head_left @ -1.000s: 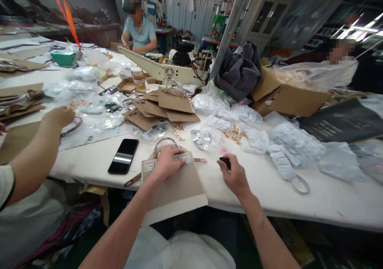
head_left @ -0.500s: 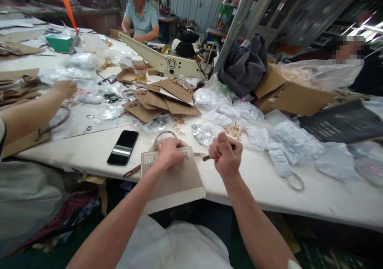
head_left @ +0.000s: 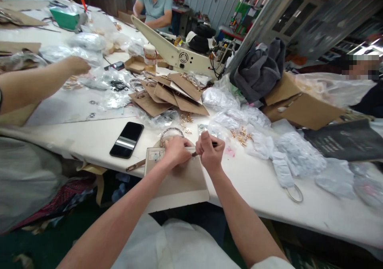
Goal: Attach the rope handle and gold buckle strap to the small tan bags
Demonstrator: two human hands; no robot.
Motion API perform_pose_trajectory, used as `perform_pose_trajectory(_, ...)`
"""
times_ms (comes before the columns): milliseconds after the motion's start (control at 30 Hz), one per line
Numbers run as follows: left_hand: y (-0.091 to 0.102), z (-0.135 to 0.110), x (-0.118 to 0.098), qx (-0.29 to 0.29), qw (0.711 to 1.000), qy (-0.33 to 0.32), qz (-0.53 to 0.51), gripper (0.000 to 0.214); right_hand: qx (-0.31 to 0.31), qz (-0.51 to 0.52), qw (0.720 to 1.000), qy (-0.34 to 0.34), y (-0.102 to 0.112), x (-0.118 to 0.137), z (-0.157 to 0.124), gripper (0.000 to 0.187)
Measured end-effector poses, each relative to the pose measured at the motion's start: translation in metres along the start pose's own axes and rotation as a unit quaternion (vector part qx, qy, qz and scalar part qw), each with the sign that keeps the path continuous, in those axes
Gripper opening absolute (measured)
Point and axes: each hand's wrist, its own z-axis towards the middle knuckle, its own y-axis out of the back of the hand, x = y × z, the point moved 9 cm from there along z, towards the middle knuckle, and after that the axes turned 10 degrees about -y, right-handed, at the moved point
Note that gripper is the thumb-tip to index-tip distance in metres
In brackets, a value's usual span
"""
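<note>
Your left hand (head_left: 176, 151) pressed flat on the top edge of the tan bag panel (head_left: 179, 177), fingers spread over the pale strip that carries the metal fittings, pinning it to the table (head_left: 98, 139). The panel lay directly under that hand, its lower edge hanging over the table's near edge toward you. Your right hand (head_left: 210, 152) was clenched around a small dark-handled tool (head_left: 206, 148), fist just to the right of the left hand and almost touching it, the tool's tip aimed at the strip beside your left fingertips.

Judging from this, the fitting work on the panel was under way, not finished: the tool was at the hardware, and the looped handle (head_left: 171, 133) just beyond your left hand sat at the panel's top. Whether any fastener was already seated I could not tell, as your hands covered the spot.

Left of your left hand lay a black phone (head_left: 127, 139). Beyond both hands was a stack of similar tan panels (head_left: 169, 95), and loose gold fittings (head_left: 241, 135) lay scattered beyond your right hand. A co-worker's arm (head_left: 38, 83) reached across the table well to the left.
</note>
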Motion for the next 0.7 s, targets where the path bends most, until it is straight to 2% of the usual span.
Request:
perform_pose_trajectory(200, -0.004, -0.005, -0.001, -0.028, 1.000, -0.012, 0.001, 0.023, 0.000, -0.080, 0.997, 0.008, -0.003, -0.002, -0.011, 0.070)
perform_pose_trajectory(333, -0.004, -0.006, -0.002, -0.032, 0.999, -0.015, 0.006, 0.021, -0.039, -0.075, 0.996, 0.009, 0.004, -0.009, -0.014, 0.070)
perform_pose_trajectory(400, -0.004, -0.006, -0.003, -0.030, 0.999, -0.014, 0.008, 0.020, -0.036, -0.065, 0.997, 0.004, 0.002, -0.011, -0.011, 0.069)
perform_pose_trajectory(467, -0.002, -0.006, -0.003, -0.026, 1.000, -0.013, 0.006, 0.018, -0.029, -0.031, 0.999, -0.011, 0.000, -0.011, -0.004, 0.067)
perform_pose_trajectory(600, 0.001, -0.007, -0.004, -0.027, 0.999, -0.023, -0.007, 0.020, -0.047, 0.114, 0.990, -0.067, 0.009, -0.006, 0.012, 0.071)
perform_pose_trajectory(700, 0.002, -0.008, -0.005, -0.036, 0.999, -0.028, -0.001, 0.029, -0.026, 0.150, 0.982, -0.109, 0.008, -0.002, 0.013, 0.074)
